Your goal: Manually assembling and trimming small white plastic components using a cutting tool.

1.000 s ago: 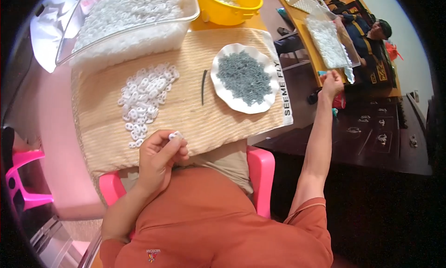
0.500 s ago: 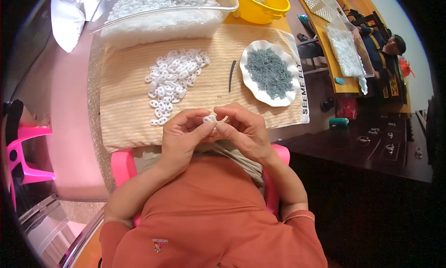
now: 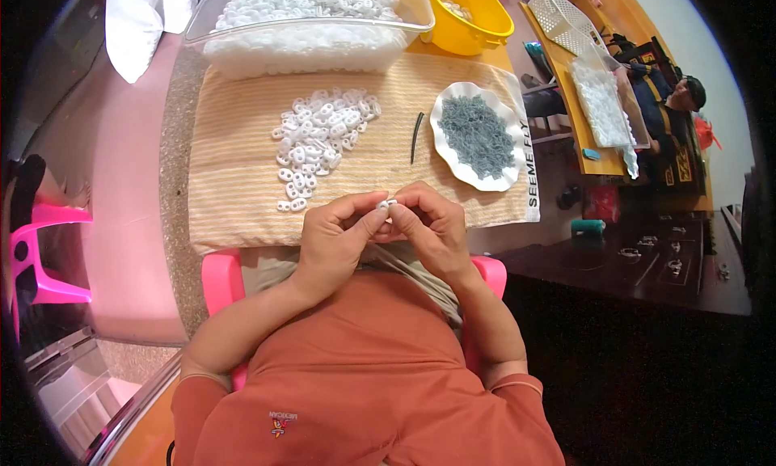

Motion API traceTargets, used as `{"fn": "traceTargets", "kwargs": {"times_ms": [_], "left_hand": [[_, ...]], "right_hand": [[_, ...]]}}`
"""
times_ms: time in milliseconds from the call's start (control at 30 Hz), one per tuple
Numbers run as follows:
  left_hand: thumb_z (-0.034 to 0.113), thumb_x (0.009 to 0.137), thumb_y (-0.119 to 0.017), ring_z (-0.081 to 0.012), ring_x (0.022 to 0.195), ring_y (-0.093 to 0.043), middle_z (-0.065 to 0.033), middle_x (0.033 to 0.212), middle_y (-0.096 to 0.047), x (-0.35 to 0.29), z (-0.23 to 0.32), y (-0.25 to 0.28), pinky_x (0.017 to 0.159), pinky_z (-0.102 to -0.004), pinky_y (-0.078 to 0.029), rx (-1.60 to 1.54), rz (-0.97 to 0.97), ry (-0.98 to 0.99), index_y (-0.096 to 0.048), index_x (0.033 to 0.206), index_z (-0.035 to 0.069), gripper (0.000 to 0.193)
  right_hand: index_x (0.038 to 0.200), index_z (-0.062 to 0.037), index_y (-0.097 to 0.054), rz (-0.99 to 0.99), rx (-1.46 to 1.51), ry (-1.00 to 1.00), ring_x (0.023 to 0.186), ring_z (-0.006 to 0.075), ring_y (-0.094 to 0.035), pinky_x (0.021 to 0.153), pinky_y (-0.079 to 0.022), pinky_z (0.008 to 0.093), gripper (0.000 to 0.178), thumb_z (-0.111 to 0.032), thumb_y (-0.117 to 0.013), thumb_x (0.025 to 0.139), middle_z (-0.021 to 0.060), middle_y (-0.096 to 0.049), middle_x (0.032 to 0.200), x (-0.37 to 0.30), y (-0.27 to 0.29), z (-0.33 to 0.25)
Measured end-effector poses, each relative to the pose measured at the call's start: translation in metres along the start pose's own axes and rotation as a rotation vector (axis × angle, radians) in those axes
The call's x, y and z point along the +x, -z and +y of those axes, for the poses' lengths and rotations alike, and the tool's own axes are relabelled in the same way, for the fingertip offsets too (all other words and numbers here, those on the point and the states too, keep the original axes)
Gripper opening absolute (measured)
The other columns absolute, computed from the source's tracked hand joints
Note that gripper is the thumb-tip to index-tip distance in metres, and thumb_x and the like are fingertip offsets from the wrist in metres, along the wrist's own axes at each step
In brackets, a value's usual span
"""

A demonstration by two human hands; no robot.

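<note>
Between my fingertips is a small white plastic piece with holes [image 3: 387,204]. My left hand [image 3: 343,236] pinches it from one side with thumb and forefinger. From the other side my right hand [image 3: 434,230] closes its thumb and forefinger against it, and whatever else those fingers may hold is hidden. Beyond my hands, on a striped cloth [image 3: 242,159], lies a loose pile of similar white two-holed pieces [image 3: 327,126]. A scalloped white plate [image 3: 443,152] to the right carries a heap of small grey-green, thin pieces [image 3: 478,134]. A thin black strip [image 3: 417,138] rests between pile and plate.
A clear plastic bin [image 3: 311,31] full of white pieces stands at the cloth's far edge, with a yellow basin [image 3: 485,34] beside it. Off to the right, a person [image 3: 667,94] sits by another table [image 3: 558,78]. A pink stool [image 3: 48,284] is at the left.
My fingertips have drawn closer together around the white piece, now covering more of it. The whole view has shifted slightly, while the pile and plate look the same.
</note>
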State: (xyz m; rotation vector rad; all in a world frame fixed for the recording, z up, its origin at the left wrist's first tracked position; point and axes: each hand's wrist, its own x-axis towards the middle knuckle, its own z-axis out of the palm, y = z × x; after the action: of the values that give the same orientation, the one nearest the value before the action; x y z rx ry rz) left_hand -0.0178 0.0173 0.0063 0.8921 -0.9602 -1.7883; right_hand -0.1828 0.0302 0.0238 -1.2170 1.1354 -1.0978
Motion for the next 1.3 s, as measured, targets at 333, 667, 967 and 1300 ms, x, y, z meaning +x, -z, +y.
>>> {"fn": "traceTargets", "kwargs": {"times_ms": [333, 667, 967, 1300], "left_hand": [[0.009, 0.091, -0.061, -0.0095, 0.080, -0.064, -0.0071, 0.093, -0.066, 0.002, 0.004, 0.001, 0.072, -0.0227, -0.055, 0.008, 0.016, 0.051, -0.060, 0.113, -0.006, 0.026], [0.010, 0.092, -0.060, -0.0097, 0.079, -0.063, -0.0069, 0.091, -0.065, 0.003, 0.004, 0.002, 0.074, -0.0245, -0.057, -0.037, 0.001, 0.080, -0.059, 0.112, -0.004, 0.025], [0.008, 0.092, -0.060, -0.0102, 0.078, -0.064, -0.0077, 0.091, -0.065, 0.004, 0.003, 0.003, 0.073, -0.0246, -0.057, -0.018, -0.010, 0.049, -0.059, 0.108, -0.005, 0.021], [0.007, 0.092, -0.059, -0.0112, 0.077, -0.064, -0.0091, 0.091, -0.065, 0.004, 0.004, 0.002, 0.072, -0.0252, -0.057, -0.024, -0.004, 0.053, -0.058, 0.108, -0.006, 0.021]], "right_hand": [[0.096, 0.0028, -0.058, -0.030, 0.283, -0.213, 0.078, 0.0113, -0.063, 0.071, -0.055, 0.0255, 0.014, -0.011, -0.054, 0.095, 0.0068, -0.064, 0.087, 0.002, 0.006, 0.005], [0.096, 0.0024, -0.058, -0.023, 0.212, -0.165, 0.078, 0.0117, -0.064, 0.071, -0.056, 0.0260, 0.015, -0.012, -0.054, 0.095, 0.0061, -0.064, 0.087, 0.002, 0.008, 0.009], [0.092, -0.0001, -0.059, 0.042, 0.275, -0.210, 0.067, 0.0052, -0.053, 0.061, -0.046, 0.0200, 0.017, -0.017, -0.056, 0.095, 0.0005, -0.059, 0.076, 0.001, 0.002, 0.003], [0.093, 0.0010, -0.057, -0.002, 0.189, -0.170, 0.068, 0.0103, -0.060, 0.064, -0.050, 0.0233, 0.020, -0.019, -0.053, 0.096, 0.0042, -0.060, 0.076, 0.002, 0.011, 0.014]]}}
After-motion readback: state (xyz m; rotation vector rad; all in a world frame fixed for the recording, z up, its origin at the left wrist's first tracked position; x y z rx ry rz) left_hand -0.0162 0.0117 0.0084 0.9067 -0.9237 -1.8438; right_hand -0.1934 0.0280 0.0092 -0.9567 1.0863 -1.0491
